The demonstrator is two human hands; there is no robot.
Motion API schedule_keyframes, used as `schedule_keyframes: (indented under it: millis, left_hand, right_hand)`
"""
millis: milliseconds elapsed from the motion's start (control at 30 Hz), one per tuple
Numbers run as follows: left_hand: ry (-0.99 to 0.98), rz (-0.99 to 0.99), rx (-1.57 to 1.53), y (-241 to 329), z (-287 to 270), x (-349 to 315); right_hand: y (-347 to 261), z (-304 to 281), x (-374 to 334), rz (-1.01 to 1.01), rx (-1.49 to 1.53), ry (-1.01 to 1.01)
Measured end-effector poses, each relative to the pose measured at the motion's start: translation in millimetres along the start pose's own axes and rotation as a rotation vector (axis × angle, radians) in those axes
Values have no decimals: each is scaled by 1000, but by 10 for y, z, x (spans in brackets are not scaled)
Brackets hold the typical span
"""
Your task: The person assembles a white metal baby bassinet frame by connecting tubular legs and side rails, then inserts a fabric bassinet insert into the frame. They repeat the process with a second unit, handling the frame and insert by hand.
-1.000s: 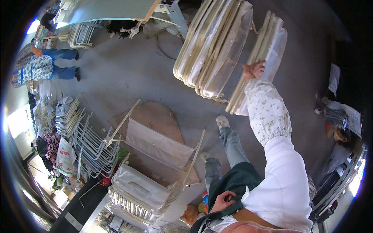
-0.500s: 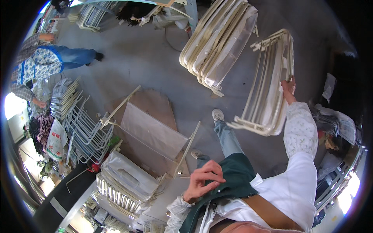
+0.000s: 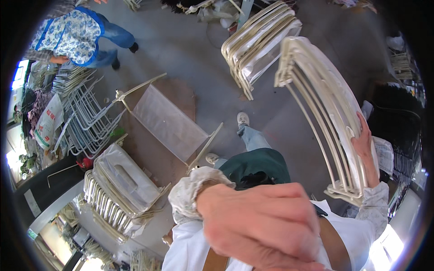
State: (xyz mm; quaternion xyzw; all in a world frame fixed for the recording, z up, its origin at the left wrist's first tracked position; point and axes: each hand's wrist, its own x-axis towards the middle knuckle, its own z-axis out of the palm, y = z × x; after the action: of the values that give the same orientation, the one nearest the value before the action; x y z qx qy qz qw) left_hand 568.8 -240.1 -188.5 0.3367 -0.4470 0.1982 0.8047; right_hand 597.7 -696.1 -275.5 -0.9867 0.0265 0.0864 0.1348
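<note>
My right hand [image 3: 363, 142] grips the outer side of a bundle of cream tubular metal frames [image 3: 316, 108] with white sheeting between them. The bundle is held on edge to the right, off my body. My left hand [image 3: 262, 221] is raised close to the camera, in front of my chest, with its fingers curled and their tips hidden. Whether anything is inside it cannot be seen. Below it hang a dark green apron [image 3: 260, 162] and a white top with a brown strap.
A similar frame stack [image 3: 257, 45] stands on the floor ahead. One frame with a translucent panel [image 3: 169, 122] lies on brown board [image 3: 185, 97]. To the left are wrapped frames [image 3: 117, 178], grey metal frames [image 3: 88, 117] and a person in a floral apron [image 3: 74, 36].
My right hand has carried the frame bundle closer and farther right. My left hand has risen toward the camera. The other person has shifted in view, and my view has turned somewhat.
</note>
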Motion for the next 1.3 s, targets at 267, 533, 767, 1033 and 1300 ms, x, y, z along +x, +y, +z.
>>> schedule_keyframes:
  millis: [267, 533, 767, 1033, 1300]
  left_hand:
    - [-180, -300, 997, 2254, -42, -571]
    - [-67, -953, 1806, 4116, 608, -1780]
    - [583, -935, 1904, 4759, 1556, -2712]
    - [1118, -966, 2016, 4497, 1595, -2808]
    - [1357, -957, 1991, 4474, 1139, -2684]
  right_hand:
    - [-1797, -813, -1327, -681, -298, 91]
    - [-3696, -805, -1728, -1386, -233, 272]
    - [-5604, -217, -1560, -1916, -146, 104]
    - [-7280, 919, -1172, -2273, -29, 286]
    - [-8214, 1435, -1110, -2259, 242, 100]
